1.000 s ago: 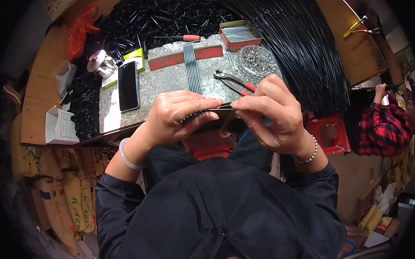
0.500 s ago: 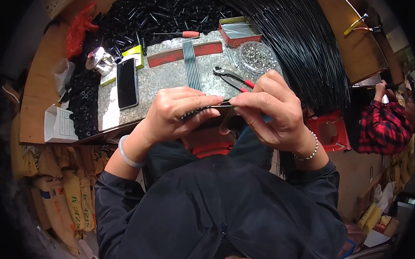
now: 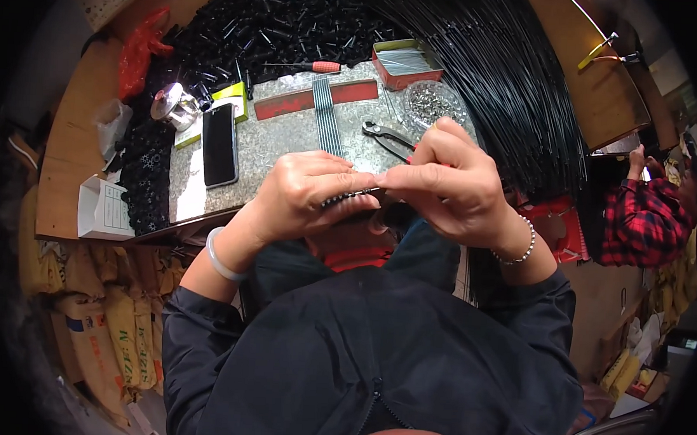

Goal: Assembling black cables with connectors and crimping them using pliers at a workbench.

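My left hand (image 3: 307, 188) is closed on a small black, ridged piece (image 3: 348, 197), which lies along the fingers under the thumb. Meeting it at the piece's right end, my right hand (image 3: 455, 191) is pinched, fingertips against the left ones; what it grips there is hidden. Both hands are above the near edge of the stone worktop (image 3: 274, 140). Just beyond them, several thin grey rods (image 3: 327, 123) lie across a red bar (image 3: 279, 106). Pliers with red handles (image 3: 387, 134) rest beside the right hand, which partly covers them.
A phone (image 3: 220, 146), a screwdriver (image 3: 325, 66), a red tin of thin pins (image 3: 405, 81) and a clear bowl of small metal parts (image 3: 431, 103) surround the work area. Black tubes (image 3: 294, 28) are heaped behind; long black rods (image 3: 517, 93) lie right. Another person (image 3: 648, 219) sits far right.
My right hand has moved left against my left hand, closing the gap where a thin pale rod showed between them. The worktop appears shifted slightly right and down.
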Demonstrator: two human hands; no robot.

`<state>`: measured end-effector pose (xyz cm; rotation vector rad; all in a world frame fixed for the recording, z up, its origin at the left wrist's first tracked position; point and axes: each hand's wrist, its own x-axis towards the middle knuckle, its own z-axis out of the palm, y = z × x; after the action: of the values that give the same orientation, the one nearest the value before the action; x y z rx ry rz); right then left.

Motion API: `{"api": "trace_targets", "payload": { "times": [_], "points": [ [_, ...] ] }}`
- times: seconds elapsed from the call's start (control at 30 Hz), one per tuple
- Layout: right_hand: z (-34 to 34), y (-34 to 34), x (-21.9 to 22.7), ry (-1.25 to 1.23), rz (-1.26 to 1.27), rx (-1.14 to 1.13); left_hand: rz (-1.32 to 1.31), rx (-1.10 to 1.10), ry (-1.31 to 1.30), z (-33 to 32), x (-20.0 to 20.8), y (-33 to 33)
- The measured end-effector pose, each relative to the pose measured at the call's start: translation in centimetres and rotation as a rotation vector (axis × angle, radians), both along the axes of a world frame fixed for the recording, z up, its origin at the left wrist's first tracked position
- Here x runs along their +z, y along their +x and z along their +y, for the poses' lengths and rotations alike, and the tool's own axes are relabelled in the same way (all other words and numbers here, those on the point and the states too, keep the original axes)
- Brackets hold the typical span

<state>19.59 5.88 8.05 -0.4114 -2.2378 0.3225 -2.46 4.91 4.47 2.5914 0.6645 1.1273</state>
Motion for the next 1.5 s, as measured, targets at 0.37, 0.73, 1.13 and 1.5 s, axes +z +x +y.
{"api": "trace_targets", "payload": {
  "times": [0.37, 0.73, 1.13, 1.5],
  "points": [
    [0.1, -0.8, 0.0, -0.02, 0.058, 0.042, 0.032, 0.025, 0.065, 0.3, 0.1, -0.2],
    [0.3, -1.3, 0.1, 0.024, 0.034, 0.114, -0.026, 0.021, 0.131, 0.7, -0.3, 0.1],
    [-0.1, -2.2, -0.4, -0.01, 0.016, 0.16, -0.007, -0.006, 0.113, 0.9, -0.7, 0.0],
    [-0.4, -0.8, -7.1, -0.478, 0.192, -0.031, 0.729, 0.011, 0.006, 5.0, -4.4, -3.4]
  ]
}}
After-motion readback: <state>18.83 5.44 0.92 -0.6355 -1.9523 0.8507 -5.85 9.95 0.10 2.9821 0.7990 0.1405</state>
